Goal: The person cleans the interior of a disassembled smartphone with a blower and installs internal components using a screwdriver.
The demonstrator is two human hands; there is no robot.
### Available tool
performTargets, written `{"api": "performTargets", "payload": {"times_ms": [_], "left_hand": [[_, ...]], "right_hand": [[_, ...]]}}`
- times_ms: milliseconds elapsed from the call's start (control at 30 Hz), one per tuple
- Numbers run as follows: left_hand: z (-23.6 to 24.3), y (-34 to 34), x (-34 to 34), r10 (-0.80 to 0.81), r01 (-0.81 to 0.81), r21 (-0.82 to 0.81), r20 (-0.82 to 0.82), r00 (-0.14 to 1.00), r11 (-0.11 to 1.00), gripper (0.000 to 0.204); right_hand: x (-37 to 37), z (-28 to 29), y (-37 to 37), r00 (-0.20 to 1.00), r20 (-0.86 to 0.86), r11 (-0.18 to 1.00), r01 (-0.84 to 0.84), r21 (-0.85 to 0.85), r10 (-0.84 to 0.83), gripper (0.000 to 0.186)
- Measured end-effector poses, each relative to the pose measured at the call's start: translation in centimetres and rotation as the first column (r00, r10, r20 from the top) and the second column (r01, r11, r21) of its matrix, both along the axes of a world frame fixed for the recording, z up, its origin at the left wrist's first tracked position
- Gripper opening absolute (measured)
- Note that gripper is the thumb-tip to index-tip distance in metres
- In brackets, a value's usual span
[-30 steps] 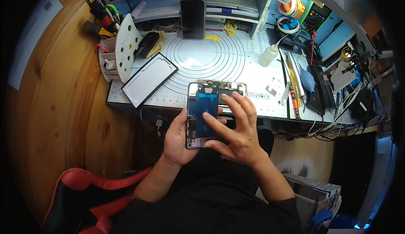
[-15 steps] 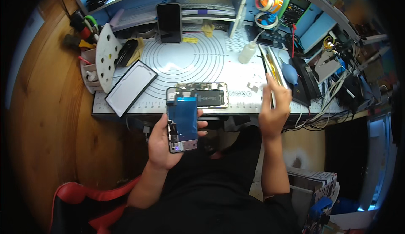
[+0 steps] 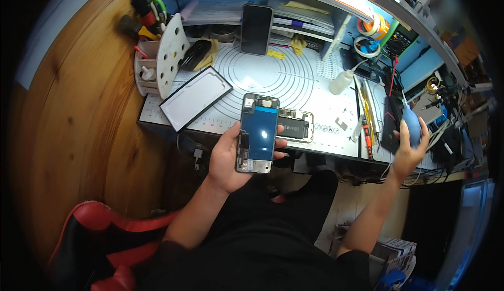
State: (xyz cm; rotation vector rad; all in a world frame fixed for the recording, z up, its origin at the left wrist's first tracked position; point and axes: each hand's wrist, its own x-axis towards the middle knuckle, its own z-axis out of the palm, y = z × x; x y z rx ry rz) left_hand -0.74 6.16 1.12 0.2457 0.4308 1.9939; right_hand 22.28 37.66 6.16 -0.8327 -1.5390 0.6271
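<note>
My left hand [image 3: 226, 159] grips a phone screen assembly [image 3: 259, 132] with a blue back, small flex parts and metal pieces at its ends, held upright over the desk edge. Just behind it an opened phone body [image 3: 297, 125] with exposed battery lies flat on the white mat [image 3: 252, 73], partly hidden by the screen assembly. At the right, my right hand [image 3: 409, 149] is closed round a blue rubber air blower [image 3: 412, 123], its nozzle pointing up. A white box tray [image 3: 195, 97] with a black rim lies left of the opened phone.
A phone [image 3: 256, 29] stands at the back by the shelves. A white tool holder [image 3: 170, 54] is at left. A squeeze bottle [image 3: 341, 82], a red screwdriver [image 3: 367, 144], cables and a multimeter [image 3: 404, 44] crowd the right. A red-black chair [image 3: 100, 222] is lower left.
My right hand has left the screen assembly, moved right and taken hold of the blue blower, which is now lifted slightly. My left hand keeps hold of the screen assembly.
</note>
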Motion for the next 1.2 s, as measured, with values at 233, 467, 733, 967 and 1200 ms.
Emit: {"api": "performTargets", "payload": {"times_ms": [233, 467, 733, 967, 1200], "left_hand": [[-0.1, 0.7, 0.8, -0.068, 0.066, -0.033, -0.039, 0.997, 0.997, 0.066], [0.5, 1.0, 1.3, -0.11, 0.11, -0.005, -0.056, 0.992, 0.994, 0.066], [0.8, 0.6, 1.3, -0.096, 0.091, -0.066, -0.089, 0.991, 0.994, 0.066], [0.5, 0.4, 0.0, -0.065, 0.064, -0.016, -0.074, 0.995, 0.998, 0.069], [1.0, 0.0, -0.6, -0.025, 0.027, 0.025, -0.071, 0.997, 0.999, 0.062]], "right_hand": [[-1.9, 2.8, -13.9, 0.715, 0.387, 0.782, -0.623, -0.024, 0.582, 0.07], [-3.9, 3.2, -15.2, 0.655, 0.401, 0.697, -0.715, 0.052, 0.641, 0.05], [-5.4, 4.2, -15.8, 0.688, 0.409, 0.712, -0.692, 0.119, 0.6, 0.045], [-4.0, 4.3, -16.5, 0.624, 0.466, 0.672, -0.736, 0.08, 0.627, 0.041], [-3.9, 3.8, -17.4, 0.578, 0.489, 0.639, -0.767, 0.052, 0.654, 0.043]]}}
